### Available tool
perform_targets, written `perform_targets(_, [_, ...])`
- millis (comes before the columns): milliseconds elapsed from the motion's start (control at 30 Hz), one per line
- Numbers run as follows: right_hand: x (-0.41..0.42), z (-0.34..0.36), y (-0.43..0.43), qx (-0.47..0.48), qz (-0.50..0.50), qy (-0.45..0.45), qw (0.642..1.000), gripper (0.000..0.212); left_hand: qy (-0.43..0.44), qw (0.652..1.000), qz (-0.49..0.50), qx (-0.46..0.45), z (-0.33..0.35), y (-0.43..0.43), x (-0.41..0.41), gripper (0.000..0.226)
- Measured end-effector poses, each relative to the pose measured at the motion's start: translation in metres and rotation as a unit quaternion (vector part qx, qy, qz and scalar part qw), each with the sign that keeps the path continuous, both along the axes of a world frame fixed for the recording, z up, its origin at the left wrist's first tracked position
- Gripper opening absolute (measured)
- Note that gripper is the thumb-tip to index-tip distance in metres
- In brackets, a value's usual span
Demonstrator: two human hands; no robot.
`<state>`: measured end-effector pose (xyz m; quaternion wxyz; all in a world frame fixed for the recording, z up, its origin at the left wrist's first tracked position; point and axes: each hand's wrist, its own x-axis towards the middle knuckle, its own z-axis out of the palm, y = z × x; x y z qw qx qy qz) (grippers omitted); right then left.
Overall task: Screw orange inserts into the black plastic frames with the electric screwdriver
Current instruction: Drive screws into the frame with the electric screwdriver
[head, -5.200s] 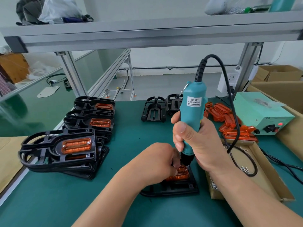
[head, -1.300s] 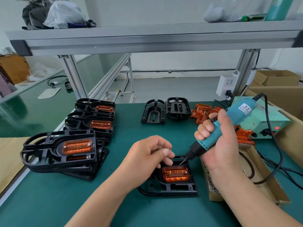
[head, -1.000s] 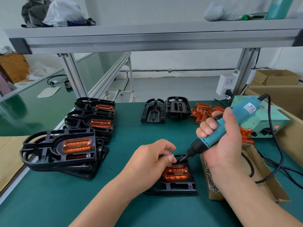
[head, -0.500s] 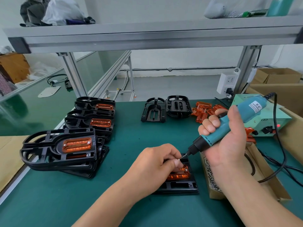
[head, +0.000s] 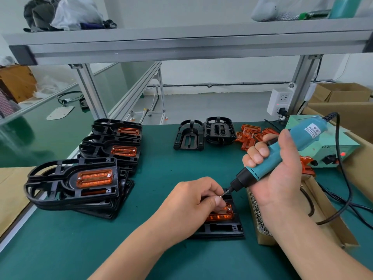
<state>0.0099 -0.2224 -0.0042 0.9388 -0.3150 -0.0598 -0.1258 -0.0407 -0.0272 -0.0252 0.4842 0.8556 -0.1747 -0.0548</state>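
Your left grip [head: 193, 201] pinches a small silver screw [head: 220, 196] between curled fingertips, directly over the translucent orange insert [head: 222, 215] seated in the flat black plastic frame [head: 222, 229] beneath it on the green surface [head: 70, 249]. Your right grip [head: 278, 178], just beside, is wrapped fully round the teal electric screwdriver [head: 286, 154], bit slanting down to the screw. Beyond the right grip lie loose orange inserts [head: 249, 134]; left of the left grip, stacked black frames [head: 66, 184].
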Motion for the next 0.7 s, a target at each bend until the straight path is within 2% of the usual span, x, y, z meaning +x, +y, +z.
perform_targets(467, [0.0016, -0.0033, 0.0051, -0.028, -0.001, 0.001, 1.0, 0.032, -0.016, 1.0, 0.014, 0.013, 0.0023, 0.0002, 0.0001, 0.014])
perform_targets(700, [0.0006, -0.0046, 0.0028, -0.03, 0.023, -0.02, 0.999, 0.031, 0.017, 1.0, -0.01, -0.02, -0.0015, 0.0027, 0.0021, 0.022])
